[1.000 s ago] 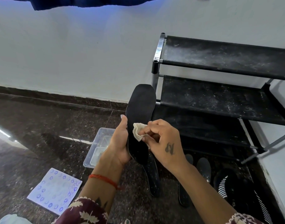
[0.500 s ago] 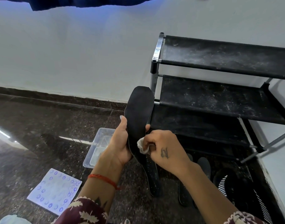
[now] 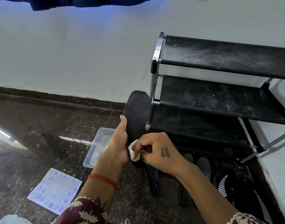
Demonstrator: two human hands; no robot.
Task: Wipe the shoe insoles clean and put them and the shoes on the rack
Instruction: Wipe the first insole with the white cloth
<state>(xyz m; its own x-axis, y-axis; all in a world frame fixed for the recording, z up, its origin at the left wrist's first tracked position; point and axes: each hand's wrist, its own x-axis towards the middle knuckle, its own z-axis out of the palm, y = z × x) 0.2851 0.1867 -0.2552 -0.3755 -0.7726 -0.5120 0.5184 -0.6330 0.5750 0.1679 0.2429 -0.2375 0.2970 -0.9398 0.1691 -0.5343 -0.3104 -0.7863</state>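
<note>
My left hand (image 3: 117,143) grips a black insole (image 3: 137,113) upright by its lower half, toe end up. My right hand (image 3: 156,149) pinches a small white cloth (image 3: 133,151) and presses it against the insole near the heel. Other dark insoles (image 3: 152,180) (image 3: 204,167) lie on the floor below my hands. Black shoes with white stripes (image 3: 225,186) sit on the floor at the lower right. The black three-shelf shoe rack (image 3: 219,94) stands at the right against the wall, its shelves dusty and bare.
A clear plastic tub (image 3: 99,144) sits on the dark stone floor just left of my hands. A white sheet with blue printed circles (image 3: 55,191) lies at the lower left. The white wall runs behind everything.
My right hand has slid the cloth down the insole from its middle to near the heel. My left hand keeps the insole upright in nearly the same place.
</note>
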